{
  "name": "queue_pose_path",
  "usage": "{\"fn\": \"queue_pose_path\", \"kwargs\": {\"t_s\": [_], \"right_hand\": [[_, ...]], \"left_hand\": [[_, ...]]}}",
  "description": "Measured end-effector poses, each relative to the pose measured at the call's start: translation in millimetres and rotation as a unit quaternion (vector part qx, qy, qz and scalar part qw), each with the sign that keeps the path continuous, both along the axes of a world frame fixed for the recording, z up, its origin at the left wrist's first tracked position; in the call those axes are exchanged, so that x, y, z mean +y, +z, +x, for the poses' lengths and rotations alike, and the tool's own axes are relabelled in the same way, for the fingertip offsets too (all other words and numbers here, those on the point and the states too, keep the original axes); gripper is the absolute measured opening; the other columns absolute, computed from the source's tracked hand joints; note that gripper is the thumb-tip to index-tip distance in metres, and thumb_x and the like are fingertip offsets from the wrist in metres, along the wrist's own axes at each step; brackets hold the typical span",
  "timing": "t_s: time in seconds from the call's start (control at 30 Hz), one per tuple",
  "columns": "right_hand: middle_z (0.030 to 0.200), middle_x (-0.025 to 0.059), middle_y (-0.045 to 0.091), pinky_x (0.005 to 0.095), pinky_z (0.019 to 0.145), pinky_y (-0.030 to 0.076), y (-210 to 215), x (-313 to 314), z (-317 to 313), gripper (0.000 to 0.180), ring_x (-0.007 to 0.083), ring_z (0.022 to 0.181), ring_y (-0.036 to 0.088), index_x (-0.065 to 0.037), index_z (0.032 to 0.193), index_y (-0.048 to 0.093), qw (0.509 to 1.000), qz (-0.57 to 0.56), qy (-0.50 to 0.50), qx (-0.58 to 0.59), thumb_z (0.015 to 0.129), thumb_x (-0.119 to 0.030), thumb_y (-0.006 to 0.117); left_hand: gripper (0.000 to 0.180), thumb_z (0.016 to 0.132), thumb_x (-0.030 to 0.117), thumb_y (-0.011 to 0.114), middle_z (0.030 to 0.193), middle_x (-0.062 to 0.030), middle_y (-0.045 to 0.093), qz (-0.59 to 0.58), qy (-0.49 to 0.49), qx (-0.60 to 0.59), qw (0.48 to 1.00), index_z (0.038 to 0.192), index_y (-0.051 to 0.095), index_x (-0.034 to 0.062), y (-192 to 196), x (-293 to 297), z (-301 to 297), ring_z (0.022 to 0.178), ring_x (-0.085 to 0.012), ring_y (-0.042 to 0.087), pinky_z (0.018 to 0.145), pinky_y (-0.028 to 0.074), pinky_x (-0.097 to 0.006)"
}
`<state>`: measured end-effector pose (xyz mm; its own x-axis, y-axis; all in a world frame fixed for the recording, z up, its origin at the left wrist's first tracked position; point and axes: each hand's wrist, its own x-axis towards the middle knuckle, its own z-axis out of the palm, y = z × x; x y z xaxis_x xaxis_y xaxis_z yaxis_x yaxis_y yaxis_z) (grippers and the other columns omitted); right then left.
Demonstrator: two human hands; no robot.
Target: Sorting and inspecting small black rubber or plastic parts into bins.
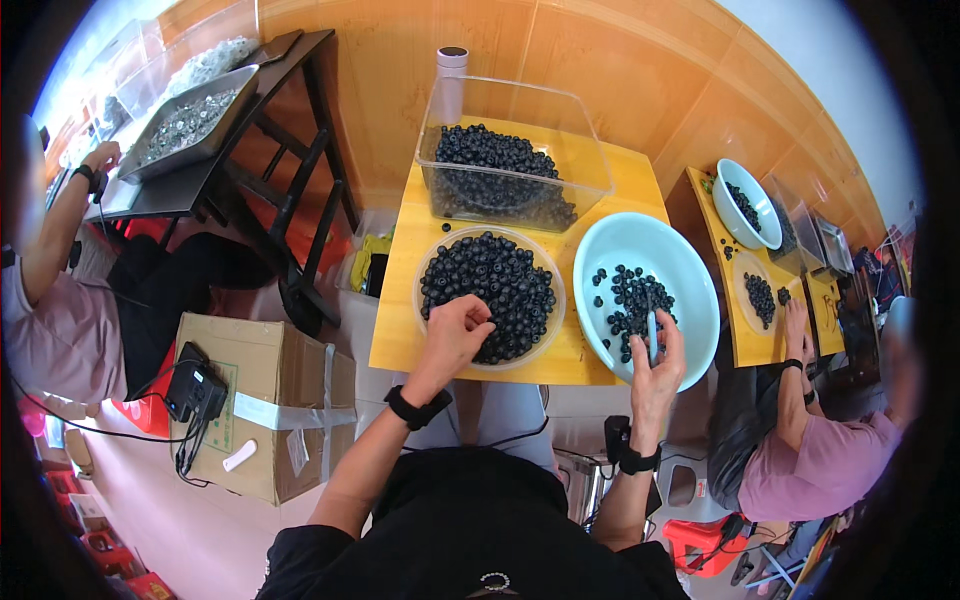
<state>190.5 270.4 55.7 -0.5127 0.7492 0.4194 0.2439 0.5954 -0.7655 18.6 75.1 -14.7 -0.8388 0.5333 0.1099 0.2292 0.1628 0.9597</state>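
Note:
My left hand (455,330) reaches into a round clear bowl (432,256) heaped with small dark round pieces (495,275); its fingers are curled down among them at the bowl's near edge. My right hand (655,365) hovers over the near rim of a pale blue bowl (690,270) and pinches a thin light-blue tool (651,325) upright. That bowl holds a loose scatter of the same dark pieces (625,300). Both bowls sit on a small yellow table (400,330). Each wrist wears a black band.
A clear rectangular tub (590,175) full of dark pieces stands behind the bowls, with a grey cylinder (449,80) beyond it. A taped cardboard box (270,400) sits on my left. One person works at a table on the right (800,420), another at the far left (60,300).

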Motion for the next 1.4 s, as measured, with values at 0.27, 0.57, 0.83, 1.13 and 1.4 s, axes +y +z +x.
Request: {"fn": "queue_pose_path", "kwargs": {"t_s": [0.27,0.57,0.83,1.13,1.4], "right_hand": [[0.08,0.0131,0.053,0.0343,0.066,0.043,-11,-18,7,0.022,0.0275,0.073,0.053,0.003,0.098,0.062,0.998,0.044,0.035,-0.034,0.077,0.001,0.065],[0.077,0.0125,0.052,0.034,0.063,0.043,-9,-21,6,0.02,0.0262,0.069,0.053,0.004,0.097,0.063,0.998,0.038,0.047,-0.032,0.077,0.002,0.064],[0.072,0.0087,0.05,0.03,0.058,0.038,-13,-30,2,0.016,0.0193,0.064,0.049,0.002,0.094,0.063,0.996,0.047,0.071,-0.017,0.078,0.001,0.064],[0.068,0.0085,0.051,0.029,0.048,0.035,-13,-69,-22,0.017,0.0171,0.053,0.047,0.001,0.096,0.065,0.971,-0.033,0.232,-0.036,0.079,-0.003,0.064],[0.068,0.0097,0.057,0.0302,0.047,0.04,2,-89,-37,0.016,0.0205,0.051,0.053,-0.002,0.095,0.066,0.951,-0.008,0.304,-0.054,0.081,-0.009,0.065]], "left_hand": [[0.02,0.069,-0.004,0.068,0.08,-0.0131,0.054,-0.083,0.035,0.182,0.979,0.086,0.058,0.0004,4,20,18,0.068,-0.0283,0.057,0.061,0.047,-0.036],[0.023,0.067,-0.004,0.067,0.076,-0.0119,0.053,-0.078,0.027,0.201,0.976,0.087,0.057,0.0014,0,19,18,0.066,-0.0258,0.057,0.061,0.048,-0.034],[0.016,0.076,-0.006,0.065,0.088,-0.0059,0.063,0.053,-0.002,-0.092,0.994,0.088,0.057,0.0016,4,-7,2,0.079,-0.0136,0.064,0.072,0.053,-0.025],[0.015,0.084,-0.001,0.06,0.099,-0.009,0.062,0.38,-0.152,-0.411,0.815,0.098,0.057,0.0044,28,-33,13,0.093,-0.0216,0.065,0.081,0.056,-0.03],[0.018,0.084,0.002,0.061,0.099,-0.0081,0.061,0.387,-0.147,-0.442,0.795,0.102,0.058,0.0043,24,-39,21,0.086,-0.0141,0.06,0.074,0.052,-0.023]]}}
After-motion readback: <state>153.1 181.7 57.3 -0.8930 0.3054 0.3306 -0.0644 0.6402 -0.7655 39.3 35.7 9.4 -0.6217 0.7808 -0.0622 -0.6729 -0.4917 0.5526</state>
